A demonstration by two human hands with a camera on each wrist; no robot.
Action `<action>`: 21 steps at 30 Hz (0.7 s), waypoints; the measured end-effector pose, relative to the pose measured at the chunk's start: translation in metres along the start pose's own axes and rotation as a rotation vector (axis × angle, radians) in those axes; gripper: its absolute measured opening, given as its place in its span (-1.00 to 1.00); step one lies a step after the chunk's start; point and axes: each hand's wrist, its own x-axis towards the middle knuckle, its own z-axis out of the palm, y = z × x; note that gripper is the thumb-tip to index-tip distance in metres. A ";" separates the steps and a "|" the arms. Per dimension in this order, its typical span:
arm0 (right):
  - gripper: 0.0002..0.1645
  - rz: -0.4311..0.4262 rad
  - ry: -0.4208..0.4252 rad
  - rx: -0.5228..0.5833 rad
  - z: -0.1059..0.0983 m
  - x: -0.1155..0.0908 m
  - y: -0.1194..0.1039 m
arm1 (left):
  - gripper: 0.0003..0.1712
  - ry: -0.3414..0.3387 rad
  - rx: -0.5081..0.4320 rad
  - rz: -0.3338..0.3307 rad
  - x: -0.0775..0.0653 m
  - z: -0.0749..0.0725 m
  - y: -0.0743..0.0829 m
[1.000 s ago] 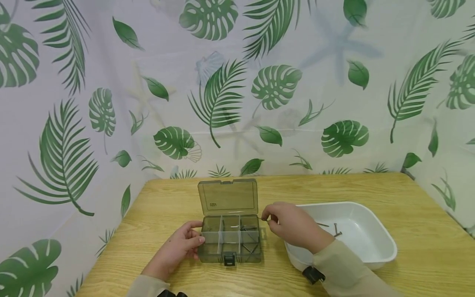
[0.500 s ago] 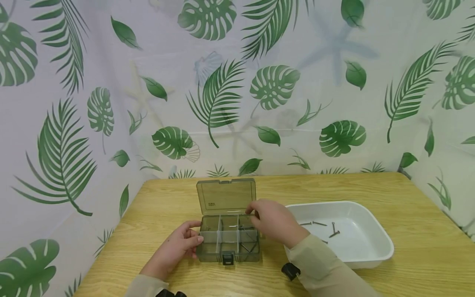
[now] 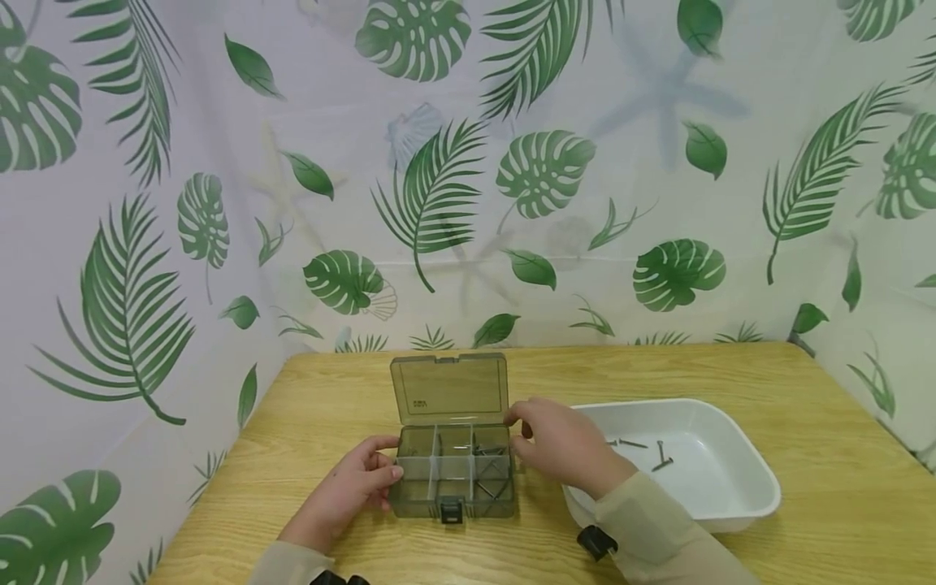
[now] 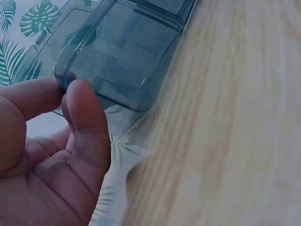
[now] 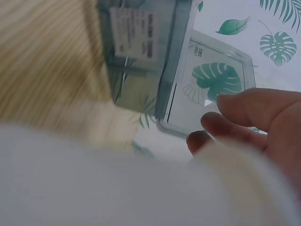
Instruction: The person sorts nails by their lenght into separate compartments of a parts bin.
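A translucent grey compartment box (image 3: 452, 485) stands on the table with its lid (image 3: 449, 390) raised at the back. Several screws (image 3: 491, 448) lie in its right-hand compartments. At the left side of the box, my left hand (image 3: 353, 487) holds the edge between thumb and fingers; the left wrist view shows these fingers (image 4: 87, 110) at a corner. My right hand (image 3: 566, 443) hovers just off the box's right side. In the right wrist view its fingers (image 5: 249, 108) are loosely bent and apart, with no object visible between them.
A white tray (image 3: 731, 487) sits to the right, partly behind my right forearm, with several screws (image 3: 661, 465) inside. Leaf-patterned cloth (image 3: 453, 284) hangs behind the wooden table (image 3: 329, 390).
My right hand first held a thin screw beside the box, moved left over its back right compartment, then drew back right without it. My left hand stayed put.
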 end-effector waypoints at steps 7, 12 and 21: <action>-0.77 0.017 -0.022 -0.025 -0.010 -0.014 0.024 | -0.30 -0.007 -0.007 0.000 0.000 0.000 0.000; -0.76 0.035 -0.032 -0.021 -0.020 -0.027 0.043 | -0.31 -0.004 -0.011 0.002 -0.001 0.000 0.000; -0.74 0.076 -0.054 -0.035 -0.031 -0.046 0.087 | -0.31 0.002 -0.014 -0.004 0.000 -0.001 0.000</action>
